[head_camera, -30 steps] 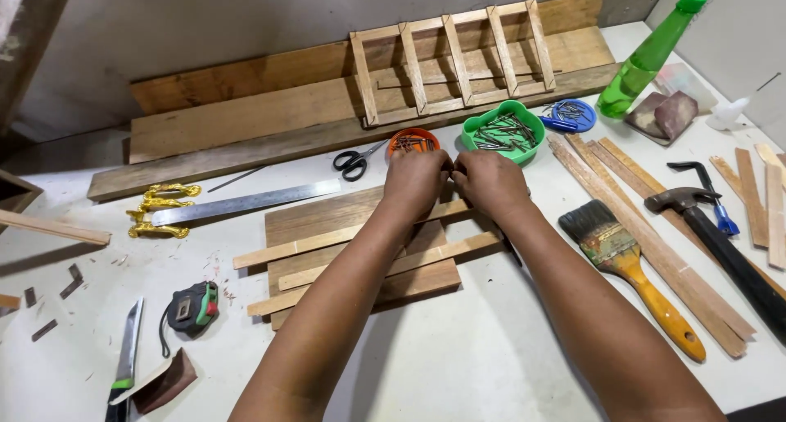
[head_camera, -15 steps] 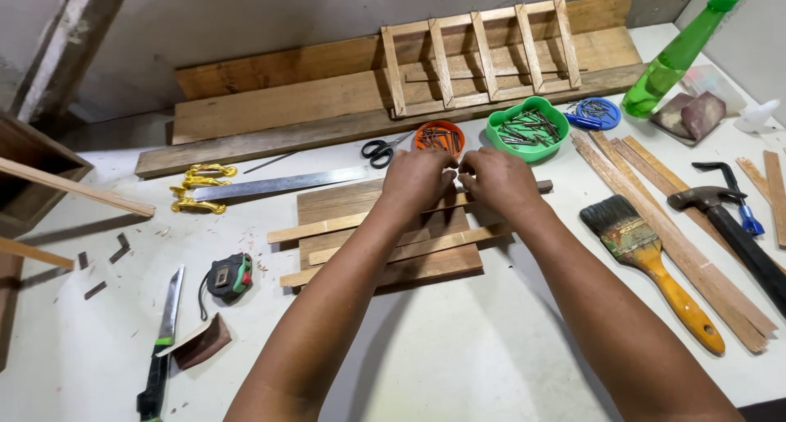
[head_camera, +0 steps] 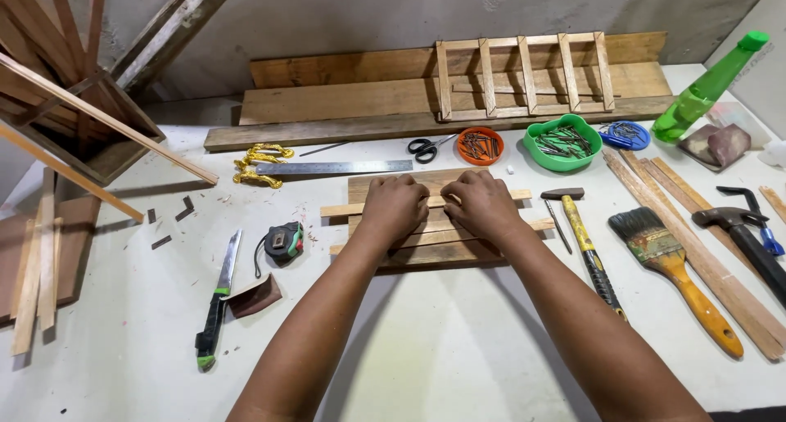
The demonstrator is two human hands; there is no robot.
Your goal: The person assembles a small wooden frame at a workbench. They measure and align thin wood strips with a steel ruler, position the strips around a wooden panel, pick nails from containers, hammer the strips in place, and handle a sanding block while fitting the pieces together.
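Both hands lie knuckles-up on thin wooden slats [head_camera: 426, 203] laid across a short board [head_camera: 434, 254] mid-bench, left hand [head_camera: 395, 205] and right hand [head_camera: 483, 203] side by side, each grip curled narrow, likely pinning a slat. A yellow-handled hammer [head_camera: 588, 246] lies just right.

Rough matt wood slats [head_camera: 426, 203]

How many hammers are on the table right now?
2: a yellow-handled hammer just right of the right hand, and a dark-handled hammer near the table's right edge, partly cut off.
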